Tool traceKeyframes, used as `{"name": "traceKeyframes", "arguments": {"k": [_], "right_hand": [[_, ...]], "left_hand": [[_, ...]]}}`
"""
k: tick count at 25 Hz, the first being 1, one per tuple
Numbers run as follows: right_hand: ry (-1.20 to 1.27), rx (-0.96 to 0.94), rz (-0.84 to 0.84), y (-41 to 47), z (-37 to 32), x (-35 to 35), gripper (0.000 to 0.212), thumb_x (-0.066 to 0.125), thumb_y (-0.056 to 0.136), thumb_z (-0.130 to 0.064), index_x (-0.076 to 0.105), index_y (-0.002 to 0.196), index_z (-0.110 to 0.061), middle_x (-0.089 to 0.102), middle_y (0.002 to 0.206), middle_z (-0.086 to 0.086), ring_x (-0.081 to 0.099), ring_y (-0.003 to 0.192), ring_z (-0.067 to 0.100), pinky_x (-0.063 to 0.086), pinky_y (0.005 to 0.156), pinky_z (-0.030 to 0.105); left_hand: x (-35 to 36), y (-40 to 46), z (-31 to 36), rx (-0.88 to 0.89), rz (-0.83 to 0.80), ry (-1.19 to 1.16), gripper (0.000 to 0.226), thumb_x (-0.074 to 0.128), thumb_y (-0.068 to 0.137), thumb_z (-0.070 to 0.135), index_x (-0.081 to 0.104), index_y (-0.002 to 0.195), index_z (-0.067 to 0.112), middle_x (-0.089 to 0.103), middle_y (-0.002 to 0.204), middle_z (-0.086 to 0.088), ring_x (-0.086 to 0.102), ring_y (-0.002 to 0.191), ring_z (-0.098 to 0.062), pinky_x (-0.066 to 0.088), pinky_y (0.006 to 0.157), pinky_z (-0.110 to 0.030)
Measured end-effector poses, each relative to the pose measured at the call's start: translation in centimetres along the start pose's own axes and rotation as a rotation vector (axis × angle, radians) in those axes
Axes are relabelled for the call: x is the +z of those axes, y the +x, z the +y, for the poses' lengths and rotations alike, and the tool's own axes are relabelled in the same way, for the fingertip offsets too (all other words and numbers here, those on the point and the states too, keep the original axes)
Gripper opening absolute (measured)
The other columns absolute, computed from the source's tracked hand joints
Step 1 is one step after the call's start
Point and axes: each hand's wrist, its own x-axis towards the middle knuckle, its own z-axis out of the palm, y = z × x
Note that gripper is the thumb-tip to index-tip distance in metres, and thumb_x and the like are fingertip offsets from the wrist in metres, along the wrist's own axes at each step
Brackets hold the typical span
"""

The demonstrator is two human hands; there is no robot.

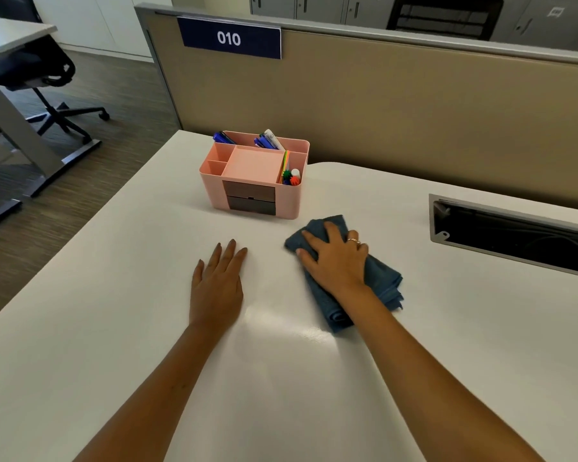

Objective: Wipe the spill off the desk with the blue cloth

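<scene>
A folded blue cloth (pixel 382 281) lies on the white desk (pixel 114 328), just in front of and to the right of the pink organizer. My right hand (pixel 334 258) presses flat on top of the cloth, fingers spread over its far end. My left hand (pixel 217 285) rests palm down on the bare desk to the left of the cloth, fingers together, holding nothing. I can make out no spill on the desk; a glossy sheen shows between my forearms.
A pink desk organizer (pixel 254 176) with pens and dark drawers stands behind my hands. A cable tray opening (pixel 514 235) is cut into the desk at the right. A tan partition (pixel 381 95) labelled 010 closes the back. An office chair (pixel 40 78) stands on the floor at left.
</scene>
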Motion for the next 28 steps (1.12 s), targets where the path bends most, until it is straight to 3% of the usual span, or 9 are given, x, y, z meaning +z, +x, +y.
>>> {"name": "traceKeyframes", "arguments": {"k": [4,7,11,13,20,25,28], "right_hand": [[-0.008,-0.058,0.067,-4.7,3.1,0.3,0.043,0.037,0.084,-0.054,0.056,0.121,-0.043,0.050,0.137,0.001,0.049,0.108,0.037,0.044,0.080,0.047],[-0.026,0.078,0.125,-5.5,7.4,-0.3,0.043,0.038,0.083,-0.054,0.061,0.118,-0.040,0.055,0.132,0.003,0.051,0.101,0.037,0.046,0.075,0.045],[0.054,0.360,0.083,-1.6,7.6,-0.9,0.041,0.046,0.088,-0.051,0.054,0.127,-0.039,0.039,0.144,0.003,0.035,0.121,0.040,0.035,0.091,0.049],[0.068,0.400,0.065,0.1,5.4,-0.7,0.043,0.043,0.089,-0.053,0.050,0.129,-0.040,0.034,0.147,0.003,0.030,0.126,0.040,0.031,0.095,0.049],[0.085,0.092,0.033,-4.0,-4.0,0.9,0.043,0.044,0.084,-0.046,0.052,0.127,-0.040,0.038,0.147,0.001,0.036,0.123,0.040,0.033,0.095,0.051],[0.048,0.240,0.151,-9.1,3.8,-0.3,0.046,0.038,0.076,-0.048,0.062,0.115,-0.040,0.054,0.134,0.002,0.050,0.105,0.039,0.044,0.079,0.047],[0.009,0.399,0.182,-9.9,9.0,-1.2,0.039,0.052,0.083,-0.043,0.060,0.120,-0.037,0.050,0.135,0.004,0.046,0.106,0.040,0.041,0.081,0.047]], "left_hand": [[-0.2,1.1,-0.8,0.099,-0.032,-0.003,0.051,0.030,0.096,0.014,0.026,0.146,0.023,0.020,0.157,0.003,0.011,0.146,-0.017,0.013,0.117,-0.041],[-0.6,1.8,-1.1,0.141,-0.042,-0.005,0.050,0.030,0.096,0.015,0.028,0.146,0.023,0.021,0.156,0.004,0.013,0.145,-0.017,0.014,0.117,-0.040],[-0.5,2.1,-0.8,0.152,-0.059,-0.003,0.051,0.027,0.097,0.016,0.023,0.147,0.024,0.017,0.157,0.004,0.009,0.146,-0.016,0.011,0.118,-0.040],[-0.5,2.7,-0.6,0.147,-0.060,-0.018,0.051,0.028,0.096,0.015,0.023,0.147,0.023,0.016,0.157,0.005,0.009,0.146,-0.015,0.010,0.118,-0.039],[-0.4,3.4,-0.9,0.147,-0.041,-0.036,0.053,0.031,0.095,0.011,0.026,0.146,0.022,0.020,0.157,0.003,0.014,0.145,-0.016,0.014,0.118,-0.042],[-0.8,3.2,-0.6,0.172,-0.058,-0.050,0.053,0.031,0.095,0.010,0.025,0.146,0.021,0.019,0.157,0.001,0.012,0.146,-0.017,0.013,0.118,-0.043],[-0.8,3.6,-1.1,0.236,-0.082,-0.021,0.054,0.032,0.093,0.008,0.027,0.146,0.021,0.020,0.157,-0.001,0.013,0.146,-0.020,0.014,0.118,-0.044]]}}
